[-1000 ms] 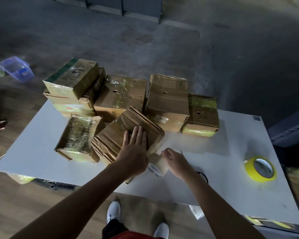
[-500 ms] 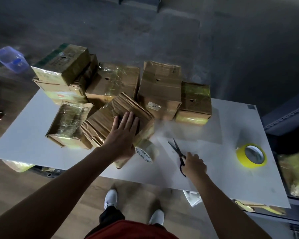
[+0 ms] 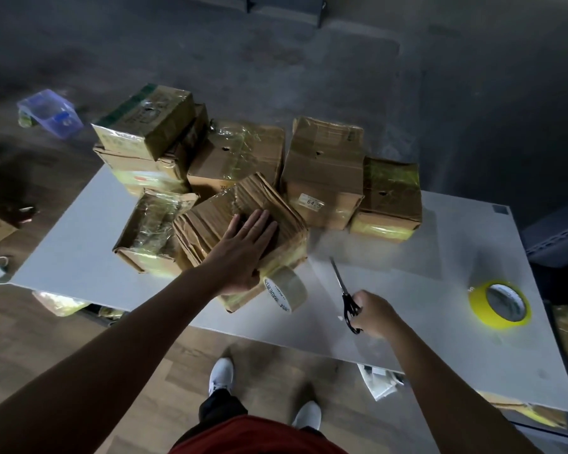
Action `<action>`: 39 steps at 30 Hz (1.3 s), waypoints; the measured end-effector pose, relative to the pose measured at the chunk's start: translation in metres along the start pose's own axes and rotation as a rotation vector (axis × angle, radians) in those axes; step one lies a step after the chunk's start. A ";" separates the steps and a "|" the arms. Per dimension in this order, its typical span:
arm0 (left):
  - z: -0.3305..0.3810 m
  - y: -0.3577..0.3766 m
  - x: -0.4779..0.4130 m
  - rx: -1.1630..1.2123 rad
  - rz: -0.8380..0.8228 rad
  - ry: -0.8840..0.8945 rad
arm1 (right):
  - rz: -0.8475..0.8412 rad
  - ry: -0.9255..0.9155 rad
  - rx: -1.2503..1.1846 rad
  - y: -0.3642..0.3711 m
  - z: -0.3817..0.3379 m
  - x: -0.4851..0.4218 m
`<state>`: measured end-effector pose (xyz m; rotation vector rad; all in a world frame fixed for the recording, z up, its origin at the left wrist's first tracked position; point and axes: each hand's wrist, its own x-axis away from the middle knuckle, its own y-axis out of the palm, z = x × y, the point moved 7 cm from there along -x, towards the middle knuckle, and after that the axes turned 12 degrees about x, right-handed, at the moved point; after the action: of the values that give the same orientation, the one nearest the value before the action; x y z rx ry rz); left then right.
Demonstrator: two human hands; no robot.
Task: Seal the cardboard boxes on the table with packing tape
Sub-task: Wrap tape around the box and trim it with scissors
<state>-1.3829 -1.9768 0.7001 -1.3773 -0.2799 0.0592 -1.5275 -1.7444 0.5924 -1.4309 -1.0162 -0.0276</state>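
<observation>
Seven cardboard boxes sit clustered on the far left half of the white table (image 3: 73, 257). The box (image 3: 207, 221) under work is the nearest of them, turned corner-on to the person and tilted, with its ribbed brown top uppermost.

Left hand (image 3: 243, 250): laid flat on top of that box, fingers straight and close together, pointing away from the person. It grips nothing; the palm and fingers press on the cardboard.

Right hand (image 3: 374, 314): well to the right of the box, low over bare table near the front edge. Its fingers are curled round the black handles of the scissors (image 3: 341, 286), whose blades are closed and point away, toward the boxes. Whether the scissors touch the table cannot be told.

Tape roll (image 3: 286, 290): clear-brown, standing on edge at the near right corner of the box, touching it, just beside the heel of the left hand. It lies between the two hands, nearer the left. Neither hand holds it.

Yellow roll (image 3: 499, 304): lying flat toward the right end of the table, well apart from the right hand and from all boxes.

Other boxes: one (image 3: 151, 231) touching the worked box on its left; two stacked (image 3: 145, 126) at the far left; three more in a row behind, the rightmost (image 3: 391, 198) bound in yellowish tape. Several show glossy tape over their tops.

On the dark floor beyond the far left corner lies a clear blue tub (image 3: 50, 113).
</observation>
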 end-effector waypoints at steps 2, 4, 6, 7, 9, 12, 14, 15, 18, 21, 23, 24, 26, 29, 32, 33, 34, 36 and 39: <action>0.009 -0.001 0.003 0.019 0.012 0.001 | -0.058 -0.099 -0.171 -0.012 -0.012 0.002; 0.023 -0.012 0.015 0.180 0.159 0.058 | -0.102 -0.171 -0.285 -0.023 -0.023 0.006; 0.038 -0.024 0.038 0.387 0.437 0.178 | -0.113 -0.224 -0.306 -0.034 -0.031 0.006; 0.045 -0.023 0.050 0.452 0.522 0.204 | -0.108 -0.252 -0.301 -0.040 -0.034 0.005; 0.056 -0.002 0.059 0.583 0.458 0.100 | -0.083 -0.300 -0.261 -0.053 -0.039 0.006; 0.045 0.045 0.054 0.900 0.198 -0.367 | -0.072 -0.382 -0.164 -0.070 -0.053 0.010; 0.032 0.069 0.054 1.346 0.141 -0.739 | -0.079 -0.417 -0.078 -0.079 -0.063 0.011; 0.031 0.077 0.053 1.555 0.164 -0.859 | -0.090 -0.428 -0.038 -0.084 -0.067 0.011; 0.032 0.087 0.046 1.794 0.275 -0.983 | -0.129 -0.445 0.071 -0.096 -0.077 0.009; 0.035 0.093 0.041 1.875 0.305 -1.061 | -0.156 -0.424 0.127 -0.104 -0.083 0.005; 0.034 0.095 0.038 1.891 0.284 -1.086 | -0.150 -0.411 0.165 -0.109 -0.086 0.003; 0.033 0.094 0.036 1.893 0.273 -1.083 | -0.145 -0.403 0.180 -0.112 -0.087 0.002; 0.031 0.093 0.035 1.878 0.237 -1.071 | -0.160 -0.395 0.169 -0.116 -0.088 0.003; 0.028 0.091 0.036 1.852 0.187 -1.040 | -0.197 -0.389 0.139 -0.121 -0.086 0.006; 0.028 0.088 0.036 1.864 0.140 -1.007 | -0.213 -0.399 0.144 -0.127 -0.084 0.009; 0.028 0.088 0.037 1.872 0.128 -1.001 | -0.215 -0.403 0.153 -0.129 -0.083 0.009; 0.029 0.087 0.037 1.876 0.117 -0.996 | -0.219 -0.407 0.160 -0.131 -0.083 0.009; 0.029 0.086 0.036 1.881 0.097 -0.983 | -0.225 -0.407 0.163 -0.132 -0.081 0.009; 0.027 0.085 0.036 1.882 0.075 -0.970 | -0.220 -0.399 0.154 -0.133 -0.080 0.007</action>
<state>-1.3437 -1.9268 0.6279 0.6146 -0.6983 0.8321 -1.5555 -1.8343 0.7164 -1.2025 -1.4685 0.1790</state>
